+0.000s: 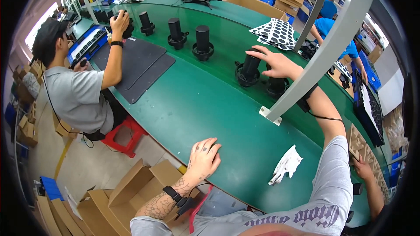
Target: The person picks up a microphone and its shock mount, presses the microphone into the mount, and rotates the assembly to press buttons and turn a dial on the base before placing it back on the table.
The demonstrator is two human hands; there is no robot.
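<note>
We rest our left hand [204, 157] flat on the near edge of the green desk [210, 105], palm down, fingers loosely spread and holding nothing. Our right hand [278, 63] reaches far out across the desk, fingers open and draped over two black cylinders: the fingertips touch the top of the nearer-left black cylinder [249, 69], which stands upright on its round base, while the palm covers a second black cylinder [276, 85] just beside it (mostly hidden under the wrist and behind a slanted grey post [323, 48]). We cannot tell whether the hand truly grips either one; it looks laid on top rather than clenched.

Farther along the desk stand three more black cylinders in a row [176, 34], each upright and well apart from our hands. A crumpled white cloth [285, 165] lies on the desk near our right elbow. Dark mats [140, 61] lie to the left, in front of a co-worker in a grey shirt [76, 94], whose raised hand [119, 21] holds another black piece. A stack of dotted black-and-white sheets [275, 32] lies toward the far right, and open cardboard boxes [131, 188] stand on the floor below our left arm.
</note>
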